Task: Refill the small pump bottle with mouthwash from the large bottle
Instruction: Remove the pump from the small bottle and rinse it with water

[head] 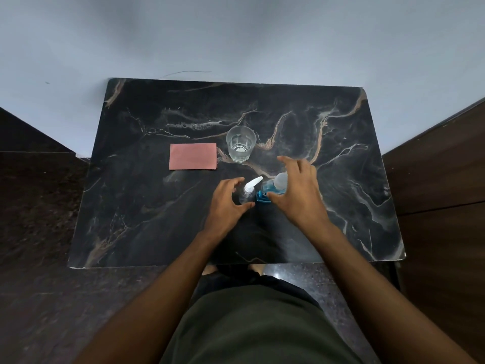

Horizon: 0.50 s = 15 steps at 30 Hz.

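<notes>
While both bottles stand close together near the middle of the desk (157, 219), the hands come in from either side, which suits a two-handed start: one bottle steadied, the other lifted. The left hand (227, 203) curves around the pump bottle (246, 197), thumb and fingers spread on either side of its clear body; whether they already touch it I cannot tell, and it does not look gripped. Its white pump head points up and away, still screwed on, so by my reading the refill has not begun and the pump must come off first. The right hand (298, 195) hangs open over the mouthwash bottle (273, 186), fingers splayed, thumb low beside its blue base; it hides much of the bottle and I see no firm hold. Blue liquid shows through, with a pale cap on top.

A glass (241, 143) stands further back, near but apart from the bottles, and a pink cloth (193, 156) lies flat just left of it, probably on hand for spills.

No brand, label or writing can be read on either bottle; any print is too small or covered.
</notes>
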Available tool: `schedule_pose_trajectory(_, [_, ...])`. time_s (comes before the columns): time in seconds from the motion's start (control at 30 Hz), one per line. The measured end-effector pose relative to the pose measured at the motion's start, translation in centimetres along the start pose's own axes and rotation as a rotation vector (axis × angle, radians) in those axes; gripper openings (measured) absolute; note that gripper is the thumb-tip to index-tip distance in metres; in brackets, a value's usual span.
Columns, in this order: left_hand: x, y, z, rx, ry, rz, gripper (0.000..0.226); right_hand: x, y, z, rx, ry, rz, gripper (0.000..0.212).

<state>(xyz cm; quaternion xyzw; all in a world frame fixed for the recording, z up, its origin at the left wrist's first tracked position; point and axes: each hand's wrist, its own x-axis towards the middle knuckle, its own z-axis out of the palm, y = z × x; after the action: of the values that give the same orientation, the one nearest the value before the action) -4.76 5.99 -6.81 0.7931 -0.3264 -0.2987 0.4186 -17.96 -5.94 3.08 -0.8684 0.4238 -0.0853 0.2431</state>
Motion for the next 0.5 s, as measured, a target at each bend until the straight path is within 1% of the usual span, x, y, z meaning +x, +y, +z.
schedule_pose_trajectory(0.07, [-0.1,0.0,0.1,-0.020,0.002,0.002,0.069,0.5,-0.5,-0.4,-0.037,-0.035,-0.098,0.072])
schedule_pose_trajectory(0.17, [-0.1,-0.1,0.5,-0.030,0.002,0.008,0.069,2.4,-1.0,-1.0,-0.185,-0.187,-0.262,0.055])
schedule_pose_trajectory(0.27, [0.0,-0.5,1.2,-0.055,0.010,-0.001,0.070,4.4,-1.5,-1.3,-0.338,-0.317,-0.379,0.051])
schedule_pose_trajectory(0.33, [0.2,-0.9,1.6,-0.077,0.022,0.004,0.073,5.5,-1.8,-1.3,-0.343,-0.394,-0.396,0.054])
schedule_pose_trajectory(0.43, [0.3,-2.1,2.1,-0.079,0.057,0.056,0.078,6.5,-1.9,-1.3,-0.274,-0.516,-0.394,0.054])
schedule_pose_trajectory(0.5, [0.3,-2.8,2.2,-0.077,0.082,0.101,0.080,6.8,-1.5,-1.5,-0.240,-0.543,-0.399,0.054])
